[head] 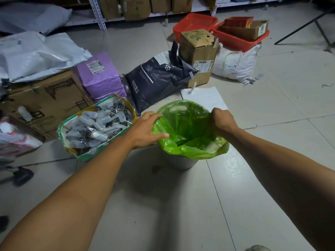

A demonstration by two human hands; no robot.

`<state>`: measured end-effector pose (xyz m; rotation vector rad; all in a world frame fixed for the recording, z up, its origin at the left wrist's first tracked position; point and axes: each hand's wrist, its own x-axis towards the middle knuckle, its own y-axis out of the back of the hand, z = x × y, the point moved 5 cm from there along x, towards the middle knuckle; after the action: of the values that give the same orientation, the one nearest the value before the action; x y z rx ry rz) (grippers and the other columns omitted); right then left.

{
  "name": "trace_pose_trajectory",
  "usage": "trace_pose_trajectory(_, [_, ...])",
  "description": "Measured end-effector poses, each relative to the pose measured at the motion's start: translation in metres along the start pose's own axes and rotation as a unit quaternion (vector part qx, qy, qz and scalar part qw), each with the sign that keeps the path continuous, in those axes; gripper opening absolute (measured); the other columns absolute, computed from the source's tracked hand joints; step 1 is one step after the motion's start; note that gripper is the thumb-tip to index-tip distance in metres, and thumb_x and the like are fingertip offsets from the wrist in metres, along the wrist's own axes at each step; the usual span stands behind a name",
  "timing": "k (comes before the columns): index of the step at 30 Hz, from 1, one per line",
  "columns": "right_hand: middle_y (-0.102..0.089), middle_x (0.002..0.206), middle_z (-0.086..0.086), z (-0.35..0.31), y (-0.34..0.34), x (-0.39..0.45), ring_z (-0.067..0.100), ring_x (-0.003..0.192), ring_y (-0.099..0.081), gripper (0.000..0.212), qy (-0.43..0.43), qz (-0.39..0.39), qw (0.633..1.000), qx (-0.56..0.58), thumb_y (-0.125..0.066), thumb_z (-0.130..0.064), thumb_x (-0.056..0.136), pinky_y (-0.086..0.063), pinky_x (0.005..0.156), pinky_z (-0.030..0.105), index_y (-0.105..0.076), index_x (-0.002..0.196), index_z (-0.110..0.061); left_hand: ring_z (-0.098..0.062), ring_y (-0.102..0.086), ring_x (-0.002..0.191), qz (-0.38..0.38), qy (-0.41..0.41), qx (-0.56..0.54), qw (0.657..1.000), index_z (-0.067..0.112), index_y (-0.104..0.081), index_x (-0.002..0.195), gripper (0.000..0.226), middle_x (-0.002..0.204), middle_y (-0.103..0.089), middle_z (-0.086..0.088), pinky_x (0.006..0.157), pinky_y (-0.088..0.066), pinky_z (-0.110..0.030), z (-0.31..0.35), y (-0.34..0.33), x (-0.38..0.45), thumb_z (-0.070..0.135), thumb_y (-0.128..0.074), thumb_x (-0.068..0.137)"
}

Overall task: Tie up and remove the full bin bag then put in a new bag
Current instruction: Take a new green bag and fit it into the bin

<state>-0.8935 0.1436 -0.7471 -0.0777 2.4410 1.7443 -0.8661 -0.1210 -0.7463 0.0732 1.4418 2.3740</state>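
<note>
A bright green bin bag (188,129) lines a small grey bin (181,163) on the tiled floor in front of me, its edge folded out over the rim. The bag looks hollow and mostly empty inside. My left hand (146,130) lies on the bag's left edge, fingers spread over the plastic at the rim. My right hand (222,121) is fisted on the bag's right edge, pinching the plastic at the rim. No tied full bag is in view.
A green-edged box (72,142) of small bottles stands just left of the bin. Behind lie a dark pouch (159,78), a purple parcel (101,77), cardboard boxes (199,55), red baskets (235,38), a white sack (239,64) and a paper sheet (208,96). Shelving runs along the back.
</note>
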Motion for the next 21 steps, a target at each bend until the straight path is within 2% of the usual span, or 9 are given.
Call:
trace_pose_trajectory(3, [-0.061,0.106,0.027,-0.002,0.001,0.001,0.042,0.097,-0.057,0.021,-0.010,0.001,1.000,0.004,-0.051,-0.009,0.089,-0.046,0.075,0.040,-0.055,0.106,0.003,-0.025,-0.051,0.123,0.099,0.046,-0.020,0.994,0.020,-0.045,0.132,0.062,0.136,-0.043,-0.006,0.102,-0.043,-0.040,-0.003,0.013,-0.003,0.053,-0.067,0.084])
trace_pose_trajectory(5, [-0.060,0.106,0.027,-0.002,0.001,0.001,0.042,0.096,-0.057,0.021,-0.015,-0.001,1.000,0.001,-0.052,-0.010,0.089,-0.045,0.074,0.039,-0.055,0.107,0.002,-0.028,-0.055,0.115,0.136,0.097,-0.010,0.986,0.018,-0.048,0.123,0.053,0.128,-0.050,-0.007,0.095,-0.047,-0.044,-0.008,0.018,-0.003,0.054,-0.062,0.086])
trace_pose_trajectory(7, [-0.060,0.106,0.026,-0.002,0.000,-0.001,0.041,0.097,-0.056,0.022,-0.017,-0.003,1.000,0.000,-0.052,-0.011,0.090,-0.043,0.072,0.037,-0.055,0.108,0.002,-0.031,-0.059,0.112,0.101,0.162,-0.016,0.981,0.015,-0.047,0.128,0.060,0.126,-0.056,-0.010,0.092,-0.050,-0.046,-0.018,0.014,-0.004,0.055,-0.063,0.086])
trace_pose_trajectory(9, [-0.060,0.107,0.026,-0.003,0.000,-0.001,0.041,0.097,-0.056,0.023,-0.018,-0.008,1.000,0.000,-0.052,-0.013,0.090,-0.044,0.073,0.037,-0.054,0.109,0.001,-0.030,-0.068,0.095,0.037,0.215,-0.124,0.968,0.012,-0.051,0.128,0.060,0.115,-0.065,-0.010,0.082,-0.057,-0.047,-0.024,0.005,-0.007,0.048,-0.070,0.084])
trace_pose_trajectory(11, [-0.060,0.107,0.026,-0.004,0.000,-0.001,0.040,0.097,-0.056,0.023,-0.019,-0.013,1.000,-0.001,-0.052,-0.013,0.091,-0.044,0.073,0.037,-0.054,0.109,0.001,-0.026,-0.072,0.071,0.007,0.228,-0.238,0.944,0.008,-0.063,0.112,0.040,0.096,-0.073,-0.014,0.066,-0.060,-0.041,-0.023,-0.002,-0.008,0.033,-0.075,0.084])
trace_pose_trajectory(13, [-0.059,0.108,0.027,-0.004,0.001,0.000,0.040,0.097,-0.056,0.022,-0.022,-0.015,1.000,-0.002,-0.051,-0.012,0.091,-0.042,0.072,0.036,-0.053,0.108,0.002,-0.020,-0.070,0.060,0.022,0.226,-0.261,0.938,0.003,-0.068,0.101,0.026,0.086,-0.073,-0.015,0.055,-0.058,-0.033,-0.023,-0.001,-0.005,0.022,-0.075,0.085])
trace_pose_trajectory(17, [-0.058,0.111,0.027,-0.005,0.000,0.000,0.041,0.100,-0.055,0.025,-0.030,-0.032,0.999,-0.010,-0.049,-0.013,0.092,-0.039,0.073,0.036,-0.050,0.110,0.003,-0.019,-0.070,0.058,0.099,0.248,-0.260,0.928,0.000,-0.065,0.087,0.020,0.079,-0.069,-0.013,0.048,-0.052,-0.029,-0.028,0.004,-0.003,0.018,-0.073,0.086])
trace_pose_trajectory(19, [-0.057,0.106,0.021,-0.007,0.003,-0.002,0.037,0.093,-0.053,0.026,-0.036,-0.030,0.999,-0.018,-0.051,-0.017,0.091,-0.040,0.073,0.037,-0.049,0.111,-0.002,-0.020,-0.067,0.056,0.143,0.249,-0.261,0.922,0.002,-0.064,0.083,0.016,0.077,-0.067,-0.013,0.046,-0.049,-0.027,-0.029,0.008,-0.001,0.016,-0.070,0.088])
trace_pose_trajectory(21, [-0.054,0.099,0.016,-0.010,0.005,-0.005,0.033,0.085,-0.048,0.028,-0.033,-0.014,0.999,-0.036,-0.053,-0.023,0.091,-0.040,0.070,0.037,-0.047,0.112,-0.006,-0.021,-0.065,0.059,0.155,0.253,-0.311,0.903,0.005,-0.066,0.088,0.009,0.087,-0.068,-0.016,0.048,-0.050,-0.028,-0.029,0.009,0.001,0.013,-0.066,0.091])
